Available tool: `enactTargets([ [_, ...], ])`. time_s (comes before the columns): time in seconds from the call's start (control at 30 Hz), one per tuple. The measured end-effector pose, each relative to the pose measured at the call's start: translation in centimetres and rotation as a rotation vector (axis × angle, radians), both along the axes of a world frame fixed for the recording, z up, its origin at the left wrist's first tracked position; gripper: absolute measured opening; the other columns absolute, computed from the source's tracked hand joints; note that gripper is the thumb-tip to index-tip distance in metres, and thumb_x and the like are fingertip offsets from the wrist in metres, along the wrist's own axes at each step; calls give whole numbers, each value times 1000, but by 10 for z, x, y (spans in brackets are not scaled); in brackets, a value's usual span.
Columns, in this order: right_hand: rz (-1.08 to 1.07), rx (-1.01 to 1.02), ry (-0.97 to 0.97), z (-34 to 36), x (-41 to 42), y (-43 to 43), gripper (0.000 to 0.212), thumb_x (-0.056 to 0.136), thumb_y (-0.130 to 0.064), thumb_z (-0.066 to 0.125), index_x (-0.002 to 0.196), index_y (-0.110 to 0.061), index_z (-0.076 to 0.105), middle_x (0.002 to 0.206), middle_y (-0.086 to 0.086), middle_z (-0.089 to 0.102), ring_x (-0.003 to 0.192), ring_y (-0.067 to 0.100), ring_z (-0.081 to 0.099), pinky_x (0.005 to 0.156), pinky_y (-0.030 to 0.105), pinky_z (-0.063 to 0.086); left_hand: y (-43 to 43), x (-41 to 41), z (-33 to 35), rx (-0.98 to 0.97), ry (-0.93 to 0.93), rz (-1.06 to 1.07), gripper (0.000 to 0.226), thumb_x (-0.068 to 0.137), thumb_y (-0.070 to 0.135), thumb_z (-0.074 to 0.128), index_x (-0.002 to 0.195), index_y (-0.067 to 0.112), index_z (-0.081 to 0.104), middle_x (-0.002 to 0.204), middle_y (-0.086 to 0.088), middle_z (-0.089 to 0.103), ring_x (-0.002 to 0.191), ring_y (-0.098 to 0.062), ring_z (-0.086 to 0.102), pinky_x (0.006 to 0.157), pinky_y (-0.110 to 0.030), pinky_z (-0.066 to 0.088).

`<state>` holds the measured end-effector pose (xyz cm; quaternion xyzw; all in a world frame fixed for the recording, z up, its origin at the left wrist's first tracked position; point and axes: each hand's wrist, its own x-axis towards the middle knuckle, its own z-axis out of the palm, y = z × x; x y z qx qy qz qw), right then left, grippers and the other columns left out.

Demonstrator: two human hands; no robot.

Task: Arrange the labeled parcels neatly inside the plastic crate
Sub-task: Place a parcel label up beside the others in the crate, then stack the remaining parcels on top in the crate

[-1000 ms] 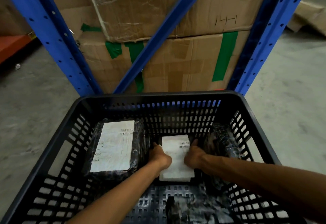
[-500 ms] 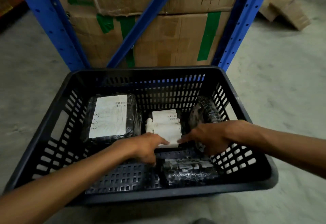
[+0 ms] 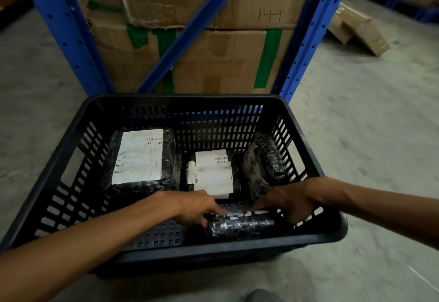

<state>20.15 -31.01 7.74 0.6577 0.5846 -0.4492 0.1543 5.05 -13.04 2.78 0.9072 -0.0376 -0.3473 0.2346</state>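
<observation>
The black plastic crate [image 3: 78, 121] sits on the concrete floor and holds several black-wrapped parcels. A large parcel with a white label [image 3: 140, 159] lies flat at the left. A small parcel covered by a white label [image 3: 213, 171] lies in the middle. Another black parcel [image 3: 266, 164] leans on edge against the right wall. A long black parcel [image 3: 242, 225] lies near the front wall. My left hand [image 3: 197, 209] grips its left end and my right hand [image 3: 289, 204] holds its right end, fingers curled over it.
A blue metal rack [image 3: 69, 35] with a diagonal brace stands right behind the crate, holding stacked cardboard boxes [image 3: 213, 59] with green tape. Flattened cardboard [image 3: 356, 28] lies on the floor at the far right. Bare concrete floor surrounds the crate.
Both hands left the small middle parcel and moved back toward the front wall, taking hold of the long black parcel. The view has pulled back and tilted.
</observation>
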Motion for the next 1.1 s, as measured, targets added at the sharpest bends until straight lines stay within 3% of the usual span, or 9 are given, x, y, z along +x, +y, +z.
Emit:
enactTargets([
  [0.2,-427,-32,498,10,20,8,43,91,-1,64,132,3,55,132,33,59,125,49,53,111,55,41,53,-24,6,-380,89,259,29,95,10,58,122,8,69,126,-4,71,120,-15,64,110,-46,43],
  [0.3,-763,73,808,13,30,12,42,92,-13,63,133,-6,60,139,25,58,130,41,52,116,54,33,74,-39,15,-550,94,381,30,93,16,62,120,6,70,122,0,73,116,-13,66,104,-32,48],
  [0.4,-1046,188,956,12,36,24,47,91,-43,62,127,-14,66,129,18,67,116,31,64,100,55,49,84,-49,26,-760,-14,707,45,88,41,63,115,5,69,115,-5,76,110,-21,70,92,-27,56],
  [0.57,-1452,336,736,2,32,57,58,85,-68,53,113,-18,66,111,15,73,98,28,64,95,50,48,76,-22,41,-935,-156,1248,57,85,59,58,113,12,70,96,-4,80,84,-19,75,75,-37,62],
  [0.7,-1404,441,622,7,25,78,53,84,-38,73,127,-10,62,114,16,73,92,31,72,88,45,59,62,10,43,-769,-187,1370,56,82,44,73,124,9,62,126,-10,69,118,-26,63,107,-45,43],
  [0.87,-1438,476,531,-10,30,101,75,82,-4,75,147,-9,37,94,7,70,63,15,77,50,25,59,56,42,17,-644,-202,1519,47,84,17,74,125,3,57,122,-12,67,101,-22,66,73,-31,53],
  [0.97,-1436,446,448,-36,29,110,59,81,-5,77,133,-9,48,97,6,70,74,20,76,55,29,61,60,52,-3,-499,-201,1534,44,87,10,68,128,3,54,127,-14,62,108,-27,63,84,-36,56],
  [1.03,-1367,390,312,-58,23,114,40,85,-13,74,121,-8,57,106,8,72,90,22,73,72,33,64,51,53,-10,-313,-197,1442,42,92,6,60,132,4,49,129,-15,60,91,-20,65,66,-28,58],
  [1.1,-1235,360,125,-75,13,117,42,90,-27,69,128,-12,56,125,9,67,110,25,67,88,28,56,42,55,-19,-163,-175,1354,62,95,5,52,152,8,28,143,-14,52,108,-23,63,80,-31,59],
])
